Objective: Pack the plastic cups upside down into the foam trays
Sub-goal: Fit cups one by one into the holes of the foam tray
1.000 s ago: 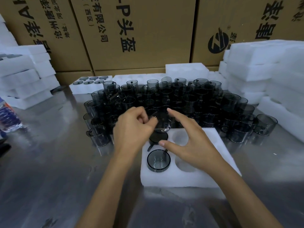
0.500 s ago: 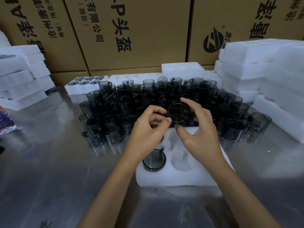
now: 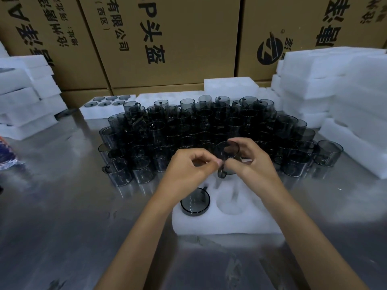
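Steel table (image 3: 62,206) before cardboard boxes (image 3: 167,38), flanked by foam stacks (image 3: 335,80)

Tall cardboard cartons (image 3: 167,40) printed with black Chinese characters and a round logo are standing wall-like along the far edge of the steel table (image 3: 52,206). The table's brushed metal surface is reflecting dim, soft light in pale patches. A patterned blue wrapped item (image 3: 6,155) is lying at the table's left edge.
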